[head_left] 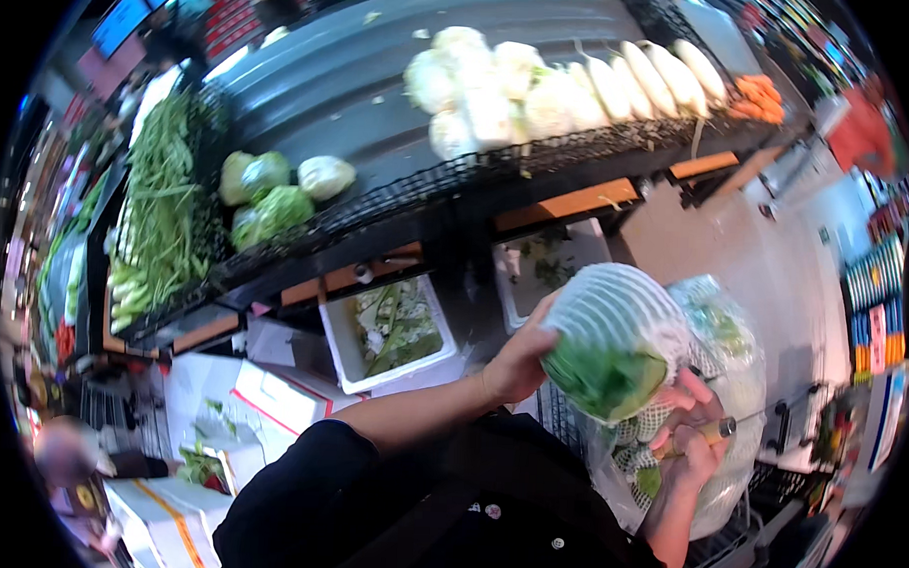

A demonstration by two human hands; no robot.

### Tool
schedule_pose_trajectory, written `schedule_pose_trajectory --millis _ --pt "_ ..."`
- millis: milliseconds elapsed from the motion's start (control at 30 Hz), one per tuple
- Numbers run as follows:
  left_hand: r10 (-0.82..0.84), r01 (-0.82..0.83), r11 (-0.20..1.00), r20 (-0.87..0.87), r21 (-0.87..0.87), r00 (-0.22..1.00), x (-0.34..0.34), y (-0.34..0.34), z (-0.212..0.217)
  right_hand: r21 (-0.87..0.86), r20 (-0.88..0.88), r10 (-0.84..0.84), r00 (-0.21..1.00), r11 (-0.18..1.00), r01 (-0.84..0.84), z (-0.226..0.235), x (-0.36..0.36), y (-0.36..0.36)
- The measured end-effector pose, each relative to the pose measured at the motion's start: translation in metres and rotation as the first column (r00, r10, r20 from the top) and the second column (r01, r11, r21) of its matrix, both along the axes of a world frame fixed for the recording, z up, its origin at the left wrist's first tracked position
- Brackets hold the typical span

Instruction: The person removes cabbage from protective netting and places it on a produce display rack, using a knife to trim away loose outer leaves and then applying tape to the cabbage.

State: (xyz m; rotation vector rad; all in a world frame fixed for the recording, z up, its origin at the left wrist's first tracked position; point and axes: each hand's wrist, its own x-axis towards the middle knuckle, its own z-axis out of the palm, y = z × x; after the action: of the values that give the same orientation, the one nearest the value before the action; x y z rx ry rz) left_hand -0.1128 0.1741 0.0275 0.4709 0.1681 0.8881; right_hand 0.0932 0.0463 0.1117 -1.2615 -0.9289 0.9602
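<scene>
My left hand (522, 353) grips the left side of a green cabbage (612, 375), its fingers partly hidden behind it. A white foam net (619, 302) covers the cabbage's upper part, while leafy green shows below. My right hand (691, 443) is closed round the wooden handle of a knife (718, 430), and its thin blade points away to the right. Some right-hand fingers reach up to the cabbage's lower right edge. Under and beside my hands are clear plastic bags (727, 364) packed with more netted green heads.
Ahead, a black display stand (377, 216) carries pale cabbages (556, 102), white radishes (647, 78), carrots (759, 98) and leafy greens (162, 189). Beneath it sit a white foam box (347, 355) of trimmings and another box (509, 296). A cart (756, 540) stands lower right; a person (78, 471) is lower left.
</scene>
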Motion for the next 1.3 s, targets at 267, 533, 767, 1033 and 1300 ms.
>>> schedule_pose_trajectory --millis 267,533,767,1033,1300 --pt "0.22 -0.249 0.89 -0.119 -0.381 0.968 -0.109 -0.009 -0.018 -0.38 -0.008 0.28 0.96 0.887 -0.262 0.0 -0.099 0.095" --pt "0.314 -0.344 0.861 -0.141 -0.374 0.939 -0.241 -0.025 -0.048 0.062 0.617 0.376 0.691 0.852 -0.519 -0.027 -0.244 0.104" --pt "0.281 -0.315 0.841 -0.142 -0.439 0.949 -0.353 -0.023 -0.093 -0.212 0.293 0.492 0.82 0.869 -0.446 -0.058 -0.342 0.115" --pt "0.193 -0.16 0.871 0.023 -0.464 0.981 -0.384 -0.025 -0.058 -0.55 -0.63 0.236 0.74 0.536 -0.64 -0.059 -0.368 0.145" --pt "0.3 -0.212 0.885 0.159 -0.415 0.941 -0.351 -0.036 -0.029 -0.386 -0.564 0.579 0.589 0.446 -0.807 -0.026 -0.36 0.166"
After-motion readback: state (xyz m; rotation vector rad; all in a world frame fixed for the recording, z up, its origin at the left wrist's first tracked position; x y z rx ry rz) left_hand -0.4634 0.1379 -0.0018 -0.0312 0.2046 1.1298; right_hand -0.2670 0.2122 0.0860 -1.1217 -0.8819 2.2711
